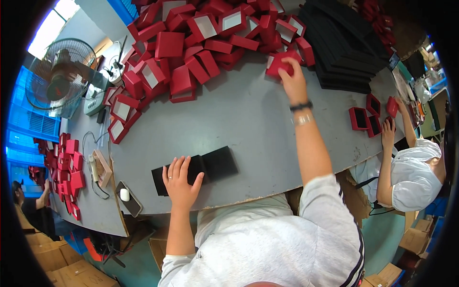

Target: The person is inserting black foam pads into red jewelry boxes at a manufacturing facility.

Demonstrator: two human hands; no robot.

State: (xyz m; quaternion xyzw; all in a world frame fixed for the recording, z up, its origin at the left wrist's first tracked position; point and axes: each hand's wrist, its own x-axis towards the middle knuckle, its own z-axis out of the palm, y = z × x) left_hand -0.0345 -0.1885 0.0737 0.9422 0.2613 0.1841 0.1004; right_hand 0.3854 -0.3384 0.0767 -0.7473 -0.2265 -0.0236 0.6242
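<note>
Left hand: lay spread, unclenched, on black slabs.
Right hand: curled over a red box on the counter, by the box pile; grip unclear.
Risk: tugging could have toppled the box pile, its boxes leaning loosely together.

Red boxes crowd a gray surface from 9 to 1 o'clock; black sheets lie stacked at 2, black-lined cases at 3, black slabs at 7, a phone at 8.
</note>
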